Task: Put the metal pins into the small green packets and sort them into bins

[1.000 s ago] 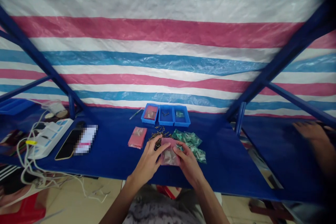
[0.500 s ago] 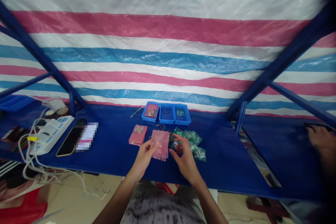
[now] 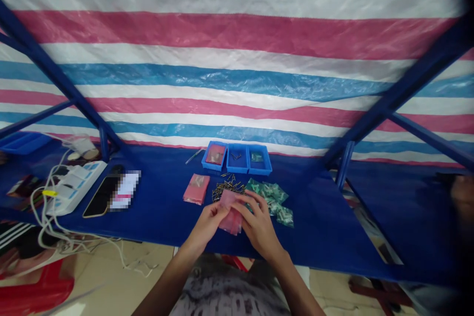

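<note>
A pink plastic zip bag (image 3: 231, 223) is held over the front of the blue table between both hands. My left hand (image 3: 208, 222) pinches its left edge, thumb on top. My right hand (image 3: 258, 219) lies over the bag's right side with its fingers closed on it, hiding part of it. Just beyond the bag is a pile of dark screws (image 3: 225, 190). Green bags (image 3: 274, 195) with small pale parts lie right of my right hand. To the left rests a stack of pink bags (image 3: 196, 189).
Three blue trays (image 3: 237, 159) at the back hold a pink bag, a few screws and a green bag. Left are a phone (image 3: 100, 197), a power strip (image 3: 76, 187) and white cables (image 3: 35, 217). A blurred hand of another person (image 3: 464, 195) shows far right.
My right hand has moved left from beside the pink bag onto it, its fingers now closed over it. The bag has tilted, uncovering more screws. The view has shifted slightly.
</note>
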### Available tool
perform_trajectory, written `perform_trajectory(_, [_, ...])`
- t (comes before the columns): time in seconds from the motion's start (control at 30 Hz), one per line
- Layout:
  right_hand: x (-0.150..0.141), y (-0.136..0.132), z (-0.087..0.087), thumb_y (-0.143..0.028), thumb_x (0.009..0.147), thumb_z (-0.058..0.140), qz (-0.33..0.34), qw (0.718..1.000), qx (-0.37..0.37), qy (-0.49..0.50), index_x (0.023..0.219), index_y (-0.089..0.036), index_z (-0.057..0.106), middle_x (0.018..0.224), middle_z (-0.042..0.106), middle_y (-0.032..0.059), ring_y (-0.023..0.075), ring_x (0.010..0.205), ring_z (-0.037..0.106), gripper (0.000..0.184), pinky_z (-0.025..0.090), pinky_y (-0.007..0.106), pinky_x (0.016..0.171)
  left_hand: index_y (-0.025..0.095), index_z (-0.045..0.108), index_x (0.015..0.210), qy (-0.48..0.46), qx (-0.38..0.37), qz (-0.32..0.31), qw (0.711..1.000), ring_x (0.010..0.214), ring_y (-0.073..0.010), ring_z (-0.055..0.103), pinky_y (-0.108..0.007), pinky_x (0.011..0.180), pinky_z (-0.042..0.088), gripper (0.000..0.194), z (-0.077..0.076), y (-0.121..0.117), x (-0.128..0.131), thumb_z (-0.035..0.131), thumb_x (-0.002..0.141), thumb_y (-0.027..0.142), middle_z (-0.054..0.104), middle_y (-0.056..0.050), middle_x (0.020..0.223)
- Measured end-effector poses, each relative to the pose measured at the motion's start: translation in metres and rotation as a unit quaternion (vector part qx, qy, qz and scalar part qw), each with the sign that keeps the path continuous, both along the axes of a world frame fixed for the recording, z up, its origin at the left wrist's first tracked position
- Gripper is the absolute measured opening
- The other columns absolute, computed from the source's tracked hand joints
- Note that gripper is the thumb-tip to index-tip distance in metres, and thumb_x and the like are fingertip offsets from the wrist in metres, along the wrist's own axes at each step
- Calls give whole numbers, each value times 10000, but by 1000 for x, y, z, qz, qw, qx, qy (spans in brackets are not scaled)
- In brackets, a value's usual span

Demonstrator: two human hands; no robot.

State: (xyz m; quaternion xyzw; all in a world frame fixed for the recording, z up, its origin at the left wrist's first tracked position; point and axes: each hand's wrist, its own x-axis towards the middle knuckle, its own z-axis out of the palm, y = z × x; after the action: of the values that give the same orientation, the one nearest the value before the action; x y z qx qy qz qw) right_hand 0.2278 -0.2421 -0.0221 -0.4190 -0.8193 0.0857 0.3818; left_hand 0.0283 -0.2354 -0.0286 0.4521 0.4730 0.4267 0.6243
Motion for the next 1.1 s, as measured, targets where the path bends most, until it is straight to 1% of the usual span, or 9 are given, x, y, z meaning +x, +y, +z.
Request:
perform_trajectory(0.1, [1, 3, -5, -49, 1000, 518, -3, 1000, -16, 18, 1335, -325, 690, 1319, 687, 79, 315, 1276, 569, 467, 494, 541, 1073, 160, 701, 776, 26, 1, -7, 1000, 608, -142, 524, -255, 600, 371, 574, -1, 3, -1, 654, 917, 714, 615, -5, 665])
perform_trajectory(0.17, [1, 5, -10, -141, 1036, 545, -24, 998, -43, 47, 1229, -301, 732, 1206, 718, 87, 307, 1135, 629, 312, 515, 510, 999, 169, 672, 708, 46, -6, -9, 999, 592, -154, 538, -266, 574, 369, 682, -3, 4, -3, 495, 967, 774, 622, -27, 654])
perform_trajectory(0.27, [-1, 5, -12, -311, 1049, 612, -73, 981, -123, 131, 1057, -260, 737, 995, 724, 69, 282, 954, 663, 135, 529, 422, 869, 187, 673, 779, 111, 39, 17, 993, 693, -186, 607, -289, 636, 434, 700, -2, 4, -7, 342, 1028, 751, 685, -60, 784])
perform_trajectory(0.37, [-3, 5, -9, -394, 1048, 626, -62, 945, -219, 233, 1045, -241, 686, 952, 716, 39, 243, 883, 663, 165, 510, 342, 796, 216, 673, 1096, 189, 119, 40, 974, 902, -214, 644, -305, 782, 482, 459, 2, 1, -9, 521, 1021, 643, 711, -64, 1042])
perform_trajectory(0.47, [-3, 7, -7, -429, 1041, 632, -17, 913, -269, 306, 989, -230, 652, 843, 665, 5, 205, 790, 618, 206, 478, 293, 721, 238, 603, 1323, 185, 129, -14, 974, 980, -223, 645, -302, 808, 486, 461, 6, 0, -8, 630, 995, 561, 692, -73, 1201])
perform_trajectory(0.57, [-3, 10, -6, -445, 1034, 638, 13, 891, -295, 344, 995, -222, 670, 870, 663, 10, 195, 789, 597, 229, 466, 284, 708, 201, 671, 1087, 148, 134, -45, 979, 884, -196, 616, -282, 787, 457, 335, 7, 2, -5, 628, 1009, 524, 686, -36, 1001])
perform_trajectory(0.67, [-3, 13, -5, -453, 1018, 662, 30, 872, -311, 377, 1028, -224, 686, 941, 685, 26, 204, 832, 614, 231, 486, 298, 746, 177, 642, 890, 117, 124, -38, 985, 748, -150, 532, -252, 707, 400, 355, 4, 5, -4, 654, 996, 516, 585, 14, 799])
perform_trajectory(0.9, [-1, 15, -1, -452, 933, 782, 33, 829, -337, 445, 1189, -254, 658, 1046, 746, 40, 230, 933, 685, 347, 530, 333, 838, 164, 696, 976, 88, 98, -48, 990, 746, -154, 537, -248, 700, 399, 368, 1, 5, -3, 683, 972, 532, 598, 5, 803])
perform_trajectory(1.1, [1, 13, 2, -472, 937, 771, 26, 840, -339, 422, 1098, -228, 693, 980, 750, 45, 222, 865, 675, 303, 521, 332, 791, 161, 711, 947, 104, 108, -34, 988, 741, -159, 550, -252, 705, 413, 410, 4, 6, -3, 592, 1024, 546, 595, -2, 781])
